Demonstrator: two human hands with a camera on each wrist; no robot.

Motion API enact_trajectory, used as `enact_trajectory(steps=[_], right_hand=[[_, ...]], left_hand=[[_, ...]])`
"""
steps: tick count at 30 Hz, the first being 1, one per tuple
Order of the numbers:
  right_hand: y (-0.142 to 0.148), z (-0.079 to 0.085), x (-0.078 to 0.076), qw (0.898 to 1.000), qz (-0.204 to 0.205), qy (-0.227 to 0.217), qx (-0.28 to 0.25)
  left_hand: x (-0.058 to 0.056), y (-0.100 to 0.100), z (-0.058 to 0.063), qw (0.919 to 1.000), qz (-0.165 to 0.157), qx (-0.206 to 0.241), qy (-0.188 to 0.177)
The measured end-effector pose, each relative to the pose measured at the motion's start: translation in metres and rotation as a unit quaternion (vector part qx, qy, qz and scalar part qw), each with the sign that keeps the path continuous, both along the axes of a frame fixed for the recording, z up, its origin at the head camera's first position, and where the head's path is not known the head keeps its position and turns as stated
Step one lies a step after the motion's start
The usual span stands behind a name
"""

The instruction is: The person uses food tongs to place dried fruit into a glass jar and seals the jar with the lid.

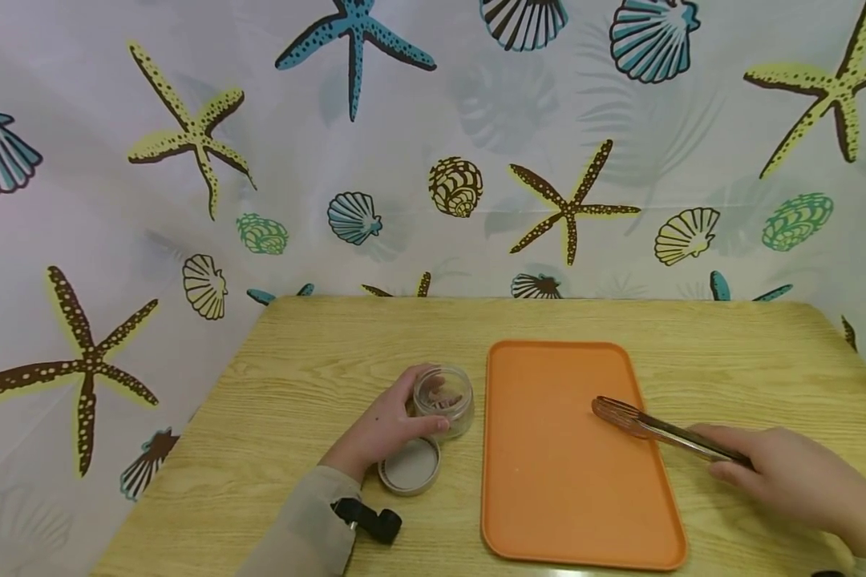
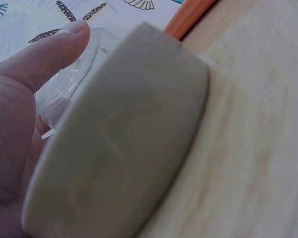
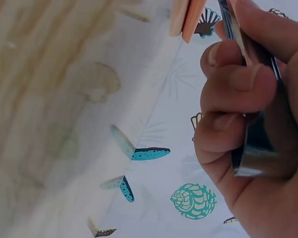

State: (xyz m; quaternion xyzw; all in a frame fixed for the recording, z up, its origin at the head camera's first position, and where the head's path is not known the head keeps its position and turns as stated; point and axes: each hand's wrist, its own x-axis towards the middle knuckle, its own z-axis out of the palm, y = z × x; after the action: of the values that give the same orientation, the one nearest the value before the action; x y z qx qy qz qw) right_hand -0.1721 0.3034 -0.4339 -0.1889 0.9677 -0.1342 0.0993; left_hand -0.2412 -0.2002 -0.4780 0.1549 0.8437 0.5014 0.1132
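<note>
On the left of the wooden table, my left hand point(image 1: 386, 421) holds a clear glass jar point(image 1: 456, 417) around its side, thumb on the near side. Small brownish pieces lie inside the open jar. Just in front of it is a round lid point(image 1: 409, 466), inner side up; the lid point(image 2: 119, 134) fills much of the left wrist view. My right hand point(image 1: 794, 473) grips a pair of metal tongs point(image 1: 681, 437) by the handle end, fingers curled round it in the right wrist view. The tongs' tips overlap the right part of an orange tray point(image 1: 570, 473).
The orange tray lies between the jar and my right hand, its long side running away from me. Behind the wooden table point(image 1: 361, 336) hangs a white curtain point(image 1: 404, 160) printed with starfish and shells. A black strap device point(image 1: 368, 519) sits on my left wrist.
</note>
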Motion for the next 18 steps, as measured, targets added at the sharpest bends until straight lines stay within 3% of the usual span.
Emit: enact_trajectory(steps=[9,18], right_hand=[[-0.009,0.008,0.003,0.999,0.015,0.047,0.000],[-0.040,0.023,-0.009,0.996,0.045,0.060,-0.048]], left_hand=[[-0.002,0.004,0.003,1.0000,0.007,0.000,-0.002],[-0.003,0.003,0.002,1.0000,0.005,0.001,-0.005]])
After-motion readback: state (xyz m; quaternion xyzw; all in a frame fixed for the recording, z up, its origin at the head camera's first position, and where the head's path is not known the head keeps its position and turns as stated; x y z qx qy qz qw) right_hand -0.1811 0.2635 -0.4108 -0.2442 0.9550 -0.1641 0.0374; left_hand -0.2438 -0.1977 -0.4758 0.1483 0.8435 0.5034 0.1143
